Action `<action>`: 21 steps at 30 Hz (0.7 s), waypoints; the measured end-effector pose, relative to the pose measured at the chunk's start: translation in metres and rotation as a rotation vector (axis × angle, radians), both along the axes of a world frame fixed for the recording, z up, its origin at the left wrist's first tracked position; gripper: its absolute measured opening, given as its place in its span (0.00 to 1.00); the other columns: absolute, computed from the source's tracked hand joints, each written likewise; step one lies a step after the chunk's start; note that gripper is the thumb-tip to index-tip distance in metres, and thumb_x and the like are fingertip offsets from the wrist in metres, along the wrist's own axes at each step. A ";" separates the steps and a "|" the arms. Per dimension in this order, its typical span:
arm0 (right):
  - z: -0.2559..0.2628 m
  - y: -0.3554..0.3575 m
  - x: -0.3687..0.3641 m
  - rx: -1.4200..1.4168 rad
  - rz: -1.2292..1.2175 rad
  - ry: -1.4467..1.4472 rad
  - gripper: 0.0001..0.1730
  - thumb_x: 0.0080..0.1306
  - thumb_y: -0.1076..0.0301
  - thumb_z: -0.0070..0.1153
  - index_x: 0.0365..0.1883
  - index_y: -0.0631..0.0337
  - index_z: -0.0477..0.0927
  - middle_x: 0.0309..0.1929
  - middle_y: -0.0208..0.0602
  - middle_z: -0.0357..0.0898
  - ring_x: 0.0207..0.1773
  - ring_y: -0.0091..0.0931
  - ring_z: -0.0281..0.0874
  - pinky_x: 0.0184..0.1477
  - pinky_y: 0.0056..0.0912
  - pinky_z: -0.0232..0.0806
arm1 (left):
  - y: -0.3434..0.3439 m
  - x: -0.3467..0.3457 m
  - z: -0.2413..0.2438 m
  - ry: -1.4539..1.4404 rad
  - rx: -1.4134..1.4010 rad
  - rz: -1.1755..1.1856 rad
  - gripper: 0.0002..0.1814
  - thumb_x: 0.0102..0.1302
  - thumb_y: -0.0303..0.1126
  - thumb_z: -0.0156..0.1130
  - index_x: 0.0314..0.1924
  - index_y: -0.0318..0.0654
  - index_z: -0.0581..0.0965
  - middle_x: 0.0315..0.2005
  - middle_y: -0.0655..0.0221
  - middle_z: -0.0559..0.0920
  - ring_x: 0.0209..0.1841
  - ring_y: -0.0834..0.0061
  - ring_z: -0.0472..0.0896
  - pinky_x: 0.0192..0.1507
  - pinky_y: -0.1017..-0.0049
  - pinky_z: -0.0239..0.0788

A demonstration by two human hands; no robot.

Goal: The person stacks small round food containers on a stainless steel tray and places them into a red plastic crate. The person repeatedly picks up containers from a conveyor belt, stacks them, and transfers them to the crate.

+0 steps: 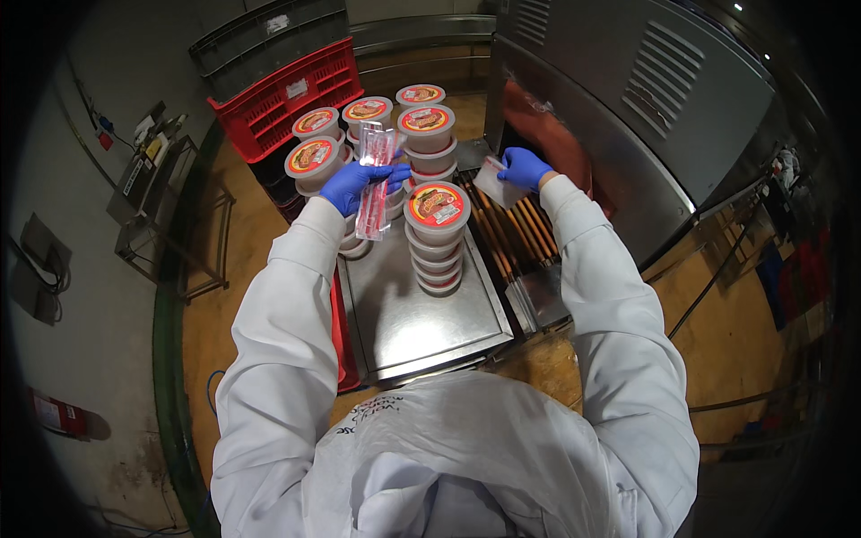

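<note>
My left hand (360, 183), in a blue glove, grips a bundle of long clear plastic packets with red print (377, 202) above the left part of a steel tabletop (403, 323). To the right, my gloved right hand (526, 168) pinches a small clear plastic bag (499, 183) over a roller conveyor. Between and below the hands stands a stack of round lidded plastic tubs (438, 208) with red and yellow labels. Several more stacks of such tubs (426, 121) stand farther back, partly hidden by my left hand and the packets.
A roller conveyor (525, 228) runs along the table's right side into a large steel machine (605, 134) with a reddish curtain (548, 128). Red (296, 101) and dark grey (269, 47) plastic crates are stacked behind the tubs. A steel stand (168, 208) is by the left wall.
</note>
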State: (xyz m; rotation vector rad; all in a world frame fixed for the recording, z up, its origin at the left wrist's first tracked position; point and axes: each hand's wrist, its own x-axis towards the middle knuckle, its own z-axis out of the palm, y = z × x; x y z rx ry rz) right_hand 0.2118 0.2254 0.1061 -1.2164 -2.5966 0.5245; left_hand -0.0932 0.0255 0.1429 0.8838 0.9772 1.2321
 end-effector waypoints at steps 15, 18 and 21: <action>0.014 -0.125 -0.026 -1.694 0.344 1.202 0.14 0.68 0.68 0.52 0.50 0.65 0.73 0.38 0.39 0.77 0.45 0.29 0.80 0.49 0.37 0.76 | -0.050 0.029 -0.039 0.014 -0.041 0.020 0.21 0.69 0.41 0.56 0.58 0.42 0.72 0.32 0.79 0.75 0.33 0.85 0.75 0.31 0.80 0.70; -0.004 -0.153 -0.011 -1.197 0.104 0.931 0.21 0.64 0.68 0.59 0.54 0.65 0.71 0.40 0.37 0.73 0.45 0.25 0.78 0.46 0.32 0.77 | -0.051 0.025 -0.041 0.223 -0.107 0.017 0.22 0.68 0.41 0.56 0.60 0.45 0.71 0.29 0.80 0.71 0.31 0.88 0.72 0.27 0.83 0.67; -0.032 -0.097 -0.033 -0.036 0.146 0.632 0.19 0.61 0.67 0.59 0.50 0.62 0.74 0.38 0.39 0.77 0.41 0.33 0.80 0.45 0.33 0.72 | -0.020 0.039 -0.030 0.462 -0.048 0.120 0.18 0.68 0.40 0.57 0.56 0.48 0.74 0.27 0.82 0.73 0.27 0.88 0.69 0.31 0.83 0.62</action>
